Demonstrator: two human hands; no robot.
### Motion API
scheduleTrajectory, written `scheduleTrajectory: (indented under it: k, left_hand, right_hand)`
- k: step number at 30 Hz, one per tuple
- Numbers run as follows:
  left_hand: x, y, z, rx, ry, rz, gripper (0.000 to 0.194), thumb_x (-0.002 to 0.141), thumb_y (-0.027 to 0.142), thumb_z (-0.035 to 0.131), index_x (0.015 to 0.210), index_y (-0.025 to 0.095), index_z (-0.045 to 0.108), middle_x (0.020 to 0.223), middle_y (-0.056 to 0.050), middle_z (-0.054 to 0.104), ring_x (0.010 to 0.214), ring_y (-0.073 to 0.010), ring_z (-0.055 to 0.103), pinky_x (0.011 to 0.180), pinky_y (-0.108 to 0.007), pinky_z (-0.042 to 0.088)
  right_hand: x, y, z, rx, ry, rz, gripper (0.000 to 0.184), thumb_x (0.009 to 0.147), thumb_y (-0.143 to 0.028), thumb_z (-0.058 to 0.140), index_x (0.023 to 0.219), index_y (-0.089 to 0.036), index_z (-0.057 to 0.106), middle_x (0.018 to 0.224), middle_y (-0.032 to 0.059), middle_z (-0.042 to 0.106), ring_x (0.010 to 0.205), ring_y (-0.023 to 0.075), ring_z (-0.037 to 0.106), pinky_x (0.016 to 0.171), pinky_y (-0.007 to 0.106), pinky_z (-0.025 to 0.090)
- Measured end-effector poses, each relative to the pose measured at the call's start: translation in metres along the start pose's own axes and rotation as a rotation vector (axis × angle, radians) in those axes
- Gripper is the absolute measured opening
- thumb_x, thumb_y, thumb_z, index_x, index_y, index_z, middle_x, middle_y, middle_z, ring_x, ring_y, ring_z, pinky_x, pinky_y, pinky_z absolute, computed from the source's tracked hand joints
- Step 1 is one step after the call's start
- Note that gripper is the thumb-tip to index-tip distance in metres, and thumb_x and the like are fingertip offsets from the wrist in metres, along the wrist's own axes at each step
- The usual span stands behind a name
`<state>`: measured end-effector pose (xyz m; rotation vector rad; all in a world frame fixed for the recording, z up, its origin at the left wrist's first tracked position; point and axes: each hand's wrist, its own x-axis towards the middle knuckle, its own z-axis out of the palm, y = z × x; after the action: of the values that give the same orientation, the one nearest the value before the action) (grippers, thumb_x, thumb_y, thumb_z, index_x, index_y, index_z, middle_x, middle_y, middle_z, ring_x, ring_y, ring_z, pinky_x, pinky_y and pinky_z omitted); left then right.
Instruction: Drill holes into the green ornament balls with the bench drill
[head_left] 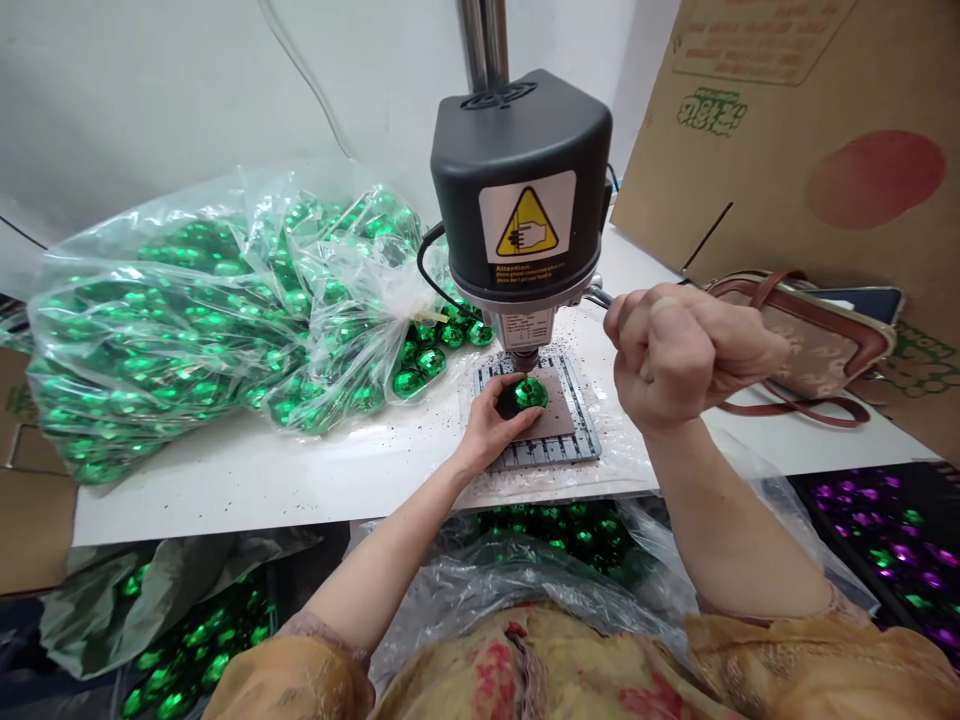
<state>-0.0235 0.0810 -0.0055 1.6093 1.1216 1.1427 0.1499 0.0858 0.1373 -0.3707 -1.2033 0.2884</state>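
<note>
A shiny green faceted ball (pixel 532 394) sits on a flat board (pixel 556 405) over the slotted metal base of a bench drill press (pixel 521 190). Thumb and fingers of my left hand (pixel 496 418) pinch it from the left side. The drill's tip reaches the top of the ball; whether it has entered the ball I cannot make out. Raised at the right, my right hand (pixel 667 350) is closed in a fist around the drill press lever (pixel 600 296), whose rod shows between the fist and the machine.
A big clear plastic bag (pixel 172 330) of green balls lies on the white table (pixel 247 480), several loose balls (pixel 431 360) beside its tied neck. A handbag (pixel 814 335) and a cardboard box (pixel 757 150) stand at right. Crates of green and purple balls (pixel 892 530) sit below table height.
</note>
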Motion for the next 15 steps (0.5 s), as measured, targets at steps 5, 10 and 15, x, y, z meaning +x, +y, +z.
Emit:
scheduleTrajectory:
  k: [5, 10, 15]
  left_hand:
    - [-0.001, 0.0, 0.0, 0.004, 0.003, 0.01, 0.054, 0.076, 0.041, 0.083, 0.121, 0.019, 0.063, 0.119, -0.01, 0.07, 0.111, -0.0245, 0.066, 0.101, -0.041, 0.052]
    - [-0.003, 0.003, 0.001, -0.009, 0.003, 0.001, 0.053, 0.077, 0.04, 0.083, 0.121, 0.019, 0.061, 0.119, -0.01, 0.069, 0.111, -0.0247, 0.066, 0.1, -0.041, 0.052]
    - [-0.002, 0.007, 0.002, -0.008, 0.018, -0.015, 0.051, 0.076, 0.037, 0.083, 0.118, 0.021, 0.06, 0.116, -0.009, 0.069, 0.108, -0.024, 0.066, 0.099, -0.041, 0.052]
  right_hand:
    - [-0.004, 0.007, -0.001, 0.023, -0.025, -0.063, 0.06, 0.084, -0.028, 0.059, 0.043, -0.018, 0.016, 0.04, -0.006, 0.019, 0.038, 0.005, 0.019, 0.042, 0.03, 0.02]
    - [-0.011, 0.013, -0.003, 0.08, -0.001, -0.236, 0.054, 0.079, -0.016, 0.06, 0.05, -0.017, 0.015, 0.043, -0.0063, 0.024, 0.037, 0.0043, 0.024, 0.041, 0.027, 0.024]
    - [-0.01, 0.003, -0.004, -0.086, -0.091, -0.153, 0.057, 0.088, -0.028, 0.055, 0.05, -0.019, 0.013, 0.041, -0.006, 0.02, 0.036, 0.0041, 0.023, 0.041, 0.028, 0.026]
